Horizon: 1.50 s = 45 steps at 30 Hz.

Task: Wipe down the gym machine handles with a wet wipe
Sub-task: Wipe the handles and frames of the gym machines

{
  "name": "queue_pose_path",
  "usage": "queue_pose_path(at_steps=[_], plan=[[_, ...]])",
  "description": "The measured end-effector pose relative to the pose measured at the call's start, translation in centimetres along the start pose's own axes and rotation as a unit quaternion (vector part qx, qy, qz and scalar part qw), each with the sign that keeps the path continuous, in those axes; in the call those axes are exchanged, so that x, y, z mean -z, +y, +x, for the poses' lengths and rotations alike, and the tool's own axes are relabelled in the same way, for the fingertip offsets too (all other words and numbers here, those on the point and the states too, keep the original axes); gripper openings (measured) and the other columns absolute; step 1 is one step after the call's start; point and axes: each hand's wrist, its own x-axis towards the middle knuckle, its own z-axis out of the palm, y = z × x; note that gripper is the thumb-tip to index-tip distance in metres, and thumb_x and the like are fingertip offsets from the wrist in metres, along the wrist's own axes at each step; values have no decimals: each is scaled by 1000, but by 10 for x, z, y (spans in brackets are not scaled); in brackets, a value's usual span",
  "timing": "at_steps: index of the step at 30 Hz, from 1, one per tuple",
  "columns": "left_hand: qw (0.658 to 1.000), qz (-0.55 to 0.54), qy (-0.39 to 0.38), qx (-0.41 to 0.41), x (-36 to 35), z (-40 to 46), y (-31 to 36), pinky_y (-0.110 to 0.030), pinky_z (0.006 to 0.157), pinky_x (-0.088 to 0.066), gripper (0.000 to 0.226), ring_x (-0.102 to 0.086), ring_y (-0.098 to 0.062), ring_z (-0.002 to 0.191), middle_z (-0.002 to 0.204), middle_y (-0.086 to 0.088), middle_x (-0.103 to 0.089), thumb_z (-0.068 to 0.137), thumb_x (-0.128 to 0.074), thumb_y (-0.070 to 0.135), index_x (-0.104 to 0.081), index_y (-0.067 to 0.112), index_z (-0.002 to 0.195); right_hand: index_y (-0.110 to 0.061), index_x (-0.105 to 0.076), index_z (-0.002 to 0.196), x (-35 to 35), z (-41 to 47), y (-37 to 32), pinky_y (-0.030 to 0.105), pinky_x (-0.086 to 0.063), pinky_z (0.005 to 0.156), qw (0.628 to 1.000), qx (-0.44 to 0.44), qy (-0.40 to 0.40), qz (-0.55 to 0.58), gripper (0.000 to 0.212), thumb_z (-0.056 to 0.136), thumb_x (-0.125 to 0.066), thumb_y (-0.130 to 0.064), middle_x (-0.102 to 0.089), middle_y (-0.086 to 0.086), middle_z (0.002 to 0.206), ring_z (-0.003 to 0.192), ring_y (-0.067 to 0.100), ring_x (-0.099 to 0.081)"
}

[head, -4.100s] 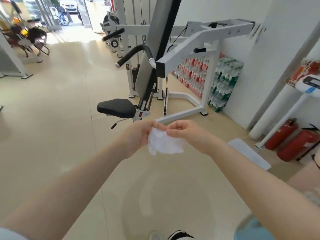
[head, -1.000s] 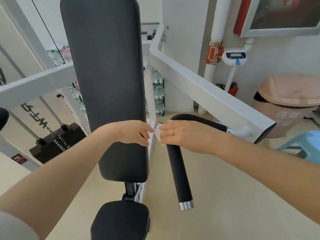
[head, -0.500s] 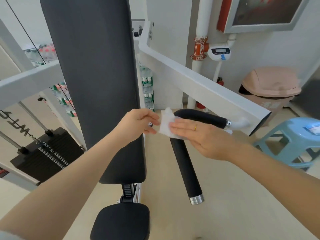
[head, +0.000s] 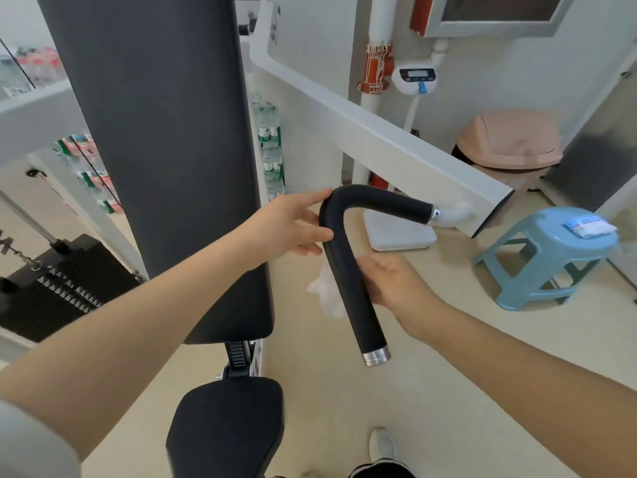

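Beige floor (head: 448,391) and white wall (head: 534,81), a blue stool (head: 537,257) beside a pink lidded bin (head: 510,139)

- The right hand (head: 396,284) now sits lower on the straight run of the black handle (head: 348,267), fingers curled behind it.
- The wet wipe (head: 325,294) no longer lies on top — it bunches behind the handle, poking out left.
- The left hand (head: 289,229) has let go of the wipe and touches the handle's bend, fingers extended.
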Motion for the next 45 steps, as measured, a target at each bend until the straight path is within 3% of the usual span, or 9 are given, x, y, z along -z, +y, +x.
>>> queue_pose_path(at_steps=[4, 13, 16, 19, 22, 27, 34, 40, 45], plan=[[1000, 18, 11, -8, -2, 2, -5, -16, 69, -51, 63, -67, 1, 72, 91, 15, -69, 85, -64, 19, -37, 33, 140, -3, -66, 95, 4, -24, 21, 28, -53, 66, 987, -89, -84, 101, 29, 97, -39, -13, -66, 9, 77, 69, 18, -63], [1000, 3, 22, -10, -5, 1, -7, -20, 75, -52, 63, -67, -6, 80, 101, 8, -69, 87, -62, 19, -35, 33, 141, -9, -50, 84, 5, -39, 37, 27, -46, 60, 979, -68, -20, 192, 15, 96, -41, -4, -60, 7, 75, 67, 19, -53], [1000, 8, 19, -6, 0, 5, -6, -14, 68, -48, 63, -65, 0, 75, 94, 12, -69, 85, -64, 18, -37, 33, 140, -14, -50, 71, 4, -27, 27, 21, -52, 63, 990, 36, 29, 132, 30, 95, -41, 1, -59, -4, 62, 64, 13, -57], [1000, 0, 3, -3, 4, 6, -8, -15, 69, -51, 59, -67, 1, 73, 89, 14, -71, 85, -65, 17, -42, 33, 137, -23, -56, 80, 1, -6, 10, 21, -51, 82, 981, 185, 54, -23, 25, 94, -47, -5, -67, -7, 87, 85, 6, -64], [998, -60, 4, 17, 9, 11, -9, -25, 79, -56, 41, -70, -7, 77, 89, 6, -74, 88, -61, 17, -55, 32, 126, -28, -61, 97, 9, -5, 8, 17, -42, 95, 903, 337, 16, -266, 18, 92, -47, -17, -59, -5, 125, 114, 2, -54], [993, -112, -3, 32, 12, 17, -13, -40, 91, -52, 27, -69, -19, 90, 97, -5, -73, 94, -51, 17, -64, 32, 114, -13, -69, 97, 20, 9, -22, 38, -55, 82, 631, 469, -132, -603, 20, 84, -54, -13, -66, 10, 118, 111, 26, -61], [997, -69, 39, 13, 29, 12, -12, -36, 98, -47, 26, -64, -14, 102, 109, 4, -69, 95, -49, 22, -65, 22, 115, -13, -61, 85, 4, 42, -45, 50, -53, 70, 591, 445, -198, -644, 10, 81, -54, -7, -67, 9, 91, 96, 30, -58], [990, -94, 107, 23, 26, -1, -12, -31, 95, -49, 19, -64, -11, 96, 105, 5, -68, 91, -54, 20, -68, 24, 104, -13, -59, 108, 15, 62, -63, 33, -44, 63, 794, 360, 42, -488, 28, 97, -34, -18, -64, 5, 92, 84, 27, -60], [995, -60, 84, 8, 10, -8, -10, -28, 91, -50, 31, -63, -7, 96, 109, 9, -67, 93, -52, 21, -57, 28, 123, -8, -53, 123, 42, 44, -16, 37, -51, 78, 822, 270, 266, -425, 31, 97, -40, -20, -64, 11, 114, 100, 26, -61]])
